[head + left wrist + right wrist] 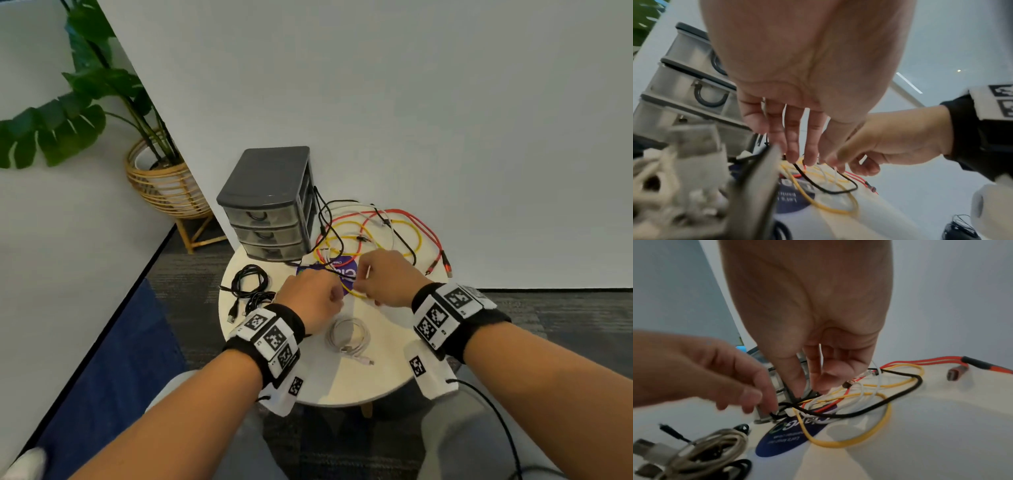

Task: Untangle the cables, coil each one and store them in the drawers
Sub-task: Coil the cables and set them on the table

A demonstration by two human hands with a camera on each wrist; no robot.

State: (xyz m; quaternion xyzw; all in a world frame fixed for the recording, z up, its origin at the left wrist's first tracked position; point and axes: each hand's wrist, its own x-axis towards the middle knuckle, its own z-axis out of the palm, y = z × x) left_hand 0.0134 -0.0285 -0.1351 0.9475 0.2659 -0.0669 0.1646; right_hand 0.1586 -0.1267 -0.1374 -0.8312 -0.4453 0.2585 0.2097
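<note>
A tangle of red (428,233), yellow (412,230), black (325,219) and white cables lies at the back right of a round white table (342,383). Both hands hover over its near edge, above a purple sticker (342,265). My left hand (337,298) pinches the black cable (849,415) with thumb and fingertips (764,404). My right hand (364,284) has its fingers curled down into the tangle (809,391) and pinches a white cable strand (878,374). A grey three-drawer unit (270,205) stands at the back left, all drawers closed.
A coiled black cable (250,284) lies at the table's left, a coiled white cable (349,337) near the front edge. A white wall rises just behind the table. A potted plant in a wicker stand (164,181) is on the floor to the left.
</note>
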